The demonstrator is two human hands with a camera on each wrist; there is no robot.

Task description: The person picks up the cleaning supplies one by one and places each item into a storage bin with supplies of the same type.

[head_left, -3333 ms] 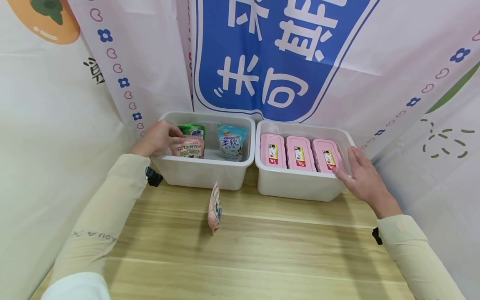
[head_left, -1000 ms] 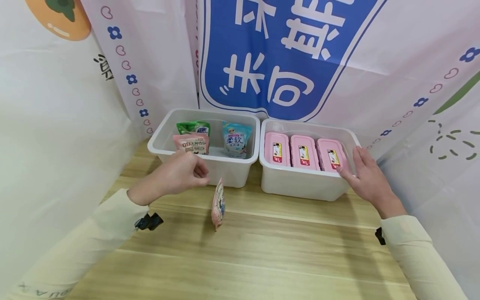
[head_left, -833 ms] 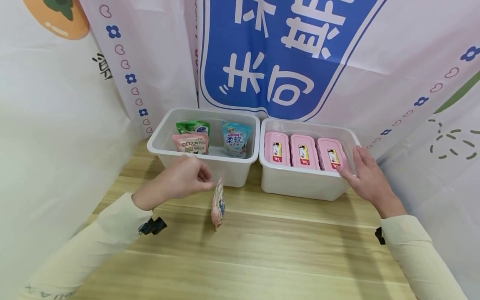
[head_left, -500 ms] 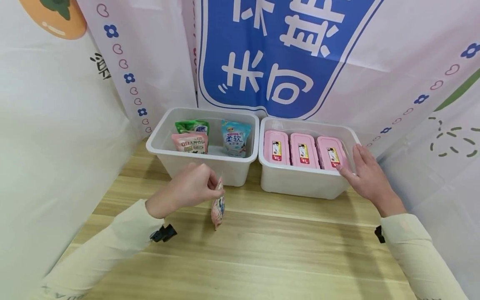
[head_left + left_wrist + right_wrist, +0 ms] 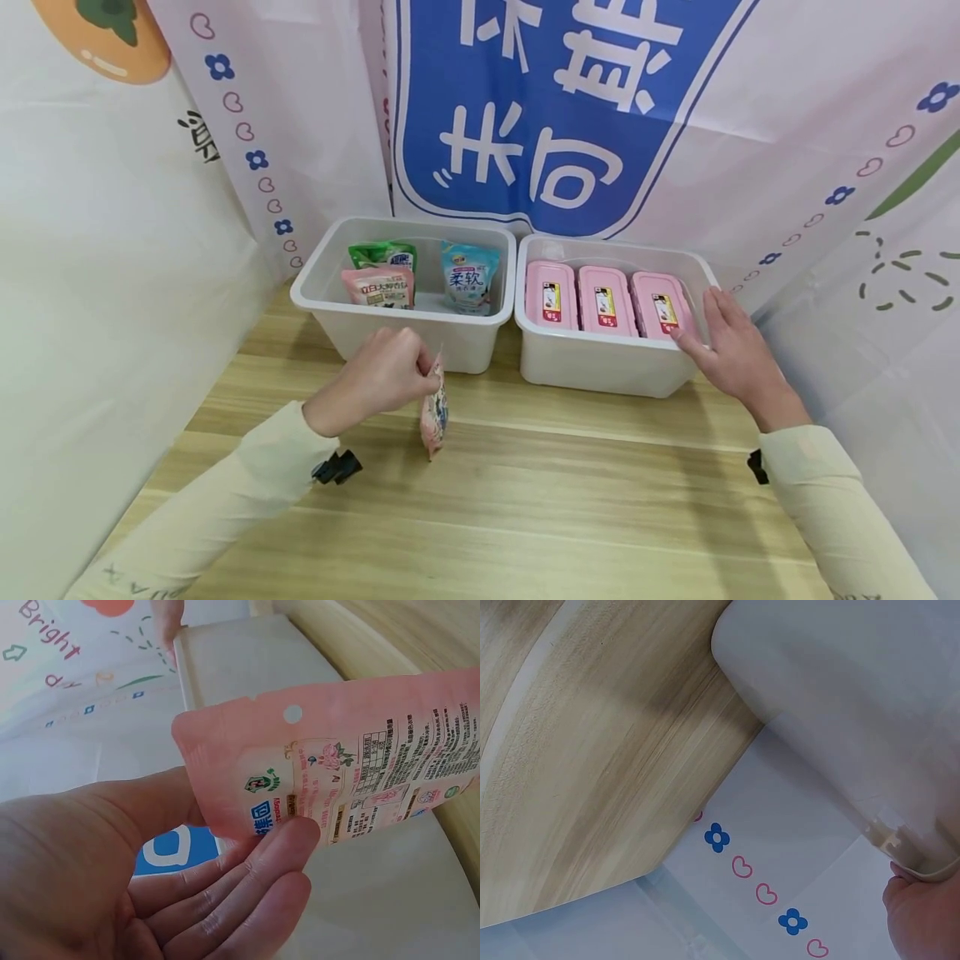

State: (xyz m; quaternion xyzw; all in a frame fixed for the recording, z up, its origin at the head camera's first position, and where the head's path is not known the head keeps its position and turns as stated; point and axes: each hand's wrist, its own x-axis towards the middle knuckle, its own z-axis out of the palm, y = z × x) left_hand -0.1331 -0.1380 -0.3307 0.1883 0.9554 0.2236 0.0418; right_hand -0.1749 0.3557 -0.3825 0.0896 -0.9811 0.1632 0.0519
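Note:
My left hand (image 5: pixel 386 375) pinches the top of a pink laundry detergent pouch (image 5: pixel 435 417), which stands upright on the wooden table in front of the left bin. In the left wrist view the pouch (image 5: pixel 360 757) shows its printed back, with thumb and fingertips at its top end. My right hand (image 5: pixel 738 354) rests on the right corner of the right white bin (image 5: pixel 600 367), fingers extended along the rim. Three pink lidded boxes (image 5: pixel 606 300) stand in that bin. The left white bin (image 5: pixel 405 329) holds a green pouch (image 5: pixel 386 252), another pink pouch (image 5: pixel 381 287) and a blue pouch (image 5: pixel 468 277).
The two bins stand side by side against a printed cloth backdrop (image 5: pixel 315 100). Cloth walls also rise at the left and right. Wooden table (image 5: pixel 525 500) surface stretches in front of the bins.
My left hand has come out of the left bin, leaving the pink pouch inside, then moved right and taken hold of the pouch on the table. The right hand has stayed at its rim.

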